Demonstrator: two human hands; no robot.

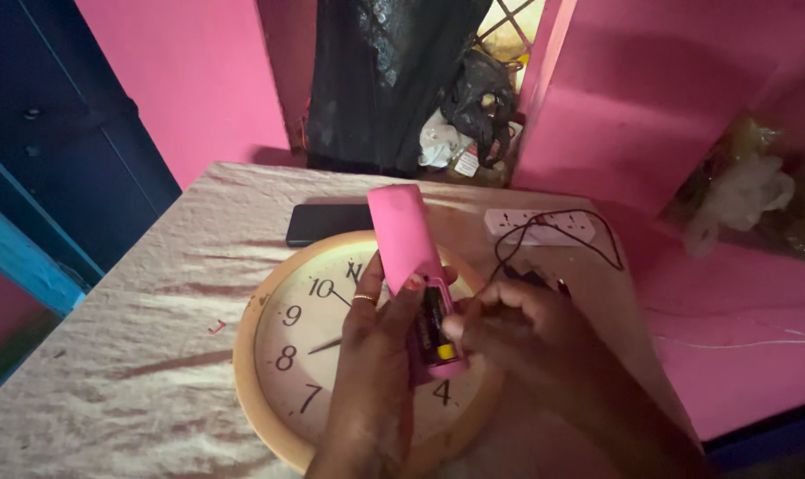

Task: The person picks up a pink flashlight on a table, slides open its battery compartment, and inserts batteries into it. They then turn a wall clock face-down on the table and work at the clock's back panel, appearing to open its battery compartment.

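Observation:
My left hand [378,355] grips a pink oblong device [404,238] from the left side, thumb on its face, a ring on one finger. The device's lower end is uncovered and shows a dark and yellow battery [433,325] in its compartment. My right hand [509,321] comes in from the right with its fingertips pressed against that battery. Both hands hover over a round wall clock [283,328] with a tan rim and white dial, which lies face up on the cloth-covered table [127,319].
A black phone [329,223] lies flat behind the clock. A white power strip [544,227] with a black cable [602,238] sits at the back right. Dark cloth and bags hang at the back. Pink walls and a pink ledge stand on the right, a blue door on the left.

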